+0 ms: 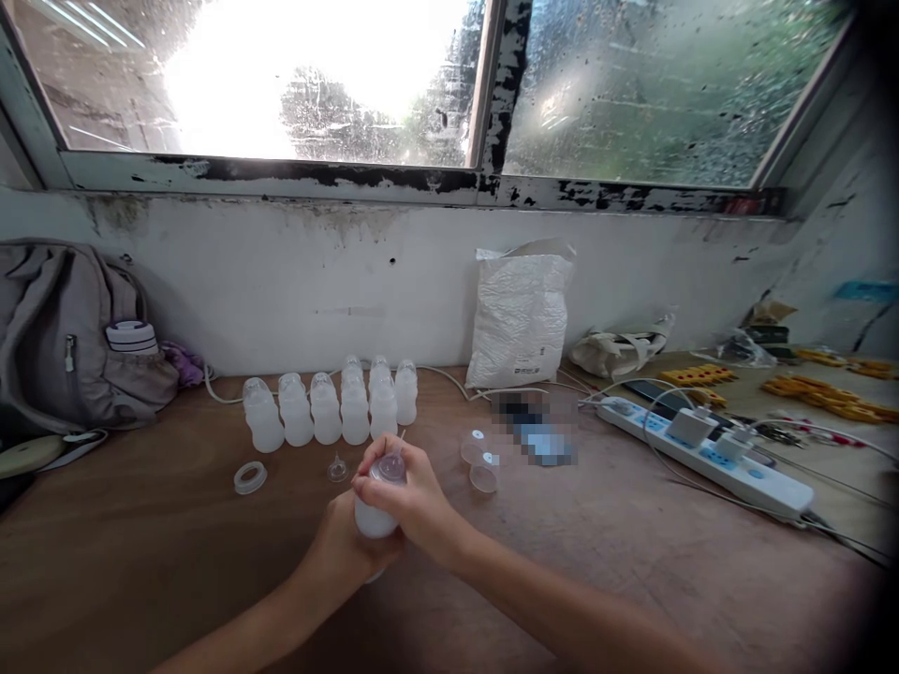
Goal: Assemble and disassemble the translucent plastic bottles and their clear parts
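Note:
A frosted white bottle [375,517] is held between both hands, near the middle of the view. My left hand [351,548] wraps round its body from the left and below. Higher up, my right hand [414,482] closes its fingers round the bottle's clear top. Just beyond, a clear nipple [338,468] rests on the table, and a whitish ring [251,478] lies further left. Several frosted bottles [296,412] with clear caps stand in a group behind them. Right of my hands lie clear caps [484,476].
The brown table [596,562] meets a white wall. A white package [521,318] leans there. A power strip [709,459] with cables crosses the right side, near yellow parts [829,398]. At the left edge sits a grey backpack [63,337]. A blurred patch covers something right of centre.

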The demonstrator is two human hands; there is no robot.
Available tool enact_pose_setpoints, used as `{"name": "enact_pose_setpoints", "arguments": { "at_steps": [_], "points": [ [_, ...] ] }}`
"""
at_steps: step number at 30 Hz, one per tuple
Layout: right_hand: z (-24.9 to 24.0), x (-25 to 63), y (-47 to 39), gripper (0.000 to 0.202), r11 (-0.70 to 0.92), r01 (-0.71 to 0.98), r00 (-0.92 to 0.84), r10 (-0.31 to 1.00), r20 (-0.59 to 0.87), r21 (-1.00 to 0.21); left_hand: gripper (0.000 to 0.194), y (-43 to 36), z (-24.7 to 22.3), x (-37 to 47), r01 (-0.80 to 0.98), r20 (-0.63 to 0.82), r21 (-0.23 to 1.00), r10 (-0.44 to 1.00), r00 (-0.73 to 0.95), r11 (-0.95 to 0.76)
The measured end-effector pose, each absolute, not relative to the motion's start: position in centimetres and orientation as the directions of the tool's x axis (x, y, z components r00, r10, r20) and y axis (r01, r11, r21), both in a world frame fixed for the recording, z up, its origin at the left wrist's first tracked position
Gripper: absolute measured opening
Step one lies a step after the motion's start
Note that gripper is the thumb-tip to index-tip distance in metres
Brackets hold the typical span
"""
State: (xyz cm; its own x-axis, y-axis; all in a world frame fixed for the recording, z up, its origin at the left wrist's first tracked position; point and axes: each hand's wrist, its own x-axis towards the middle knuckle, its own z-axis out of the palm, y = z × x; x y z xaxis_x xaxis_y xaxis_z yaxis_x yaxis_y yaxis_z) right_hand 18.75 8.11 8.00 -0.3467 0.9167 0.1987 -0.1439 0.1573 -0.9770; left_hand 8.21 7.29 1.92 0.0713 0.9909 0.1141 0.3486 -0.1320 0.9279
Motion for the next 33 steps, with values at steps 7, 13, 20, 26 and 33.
{"name": "enact_pose_setpoints", "arguments": {
  "at_steps": [7,13,20,26,33],
  "points": [
    [5.9,18.0,8.4,0.009,0.233,-0.081,-0.195,0.950,0.245,-0.969,0.031,7.5,2.2,7.4,0.416,0.174,0.890,0.983,0.066,-0.185],
    [7.1,20.3,12.2,0.030,0.266,0.089,-0.458,0.867,0.197,-0.960,0.026,8.0,1.7,8.4,-0.009,-0.053,0.998,0.985,0.163,0.056],
    [9.6,29.0,18.4,0.030,0.294,0.714,-0.200,0.955,0.217,-0.635,0.026,7.7,1.6,7.5,-0.301,-0.182,0.918,0.949,0.256,0.257],
    [8.3,32.3,19.8,0.028,0.119,0.942,-0.169,0.976,-0.136,-0.313,0.023,8.0,1.7,7.1,-0.338,-0.225,0.878,0.915,0.334,0.339],
    [6.3,30.0,19.7,0.015,0.312,0.876,-0.355,0.933,-0.054,-0.368,0.027,8.1,1.6,7.0,-0.391,-0.243,0.839,0.904,0.353,0.378]
  ]
}}
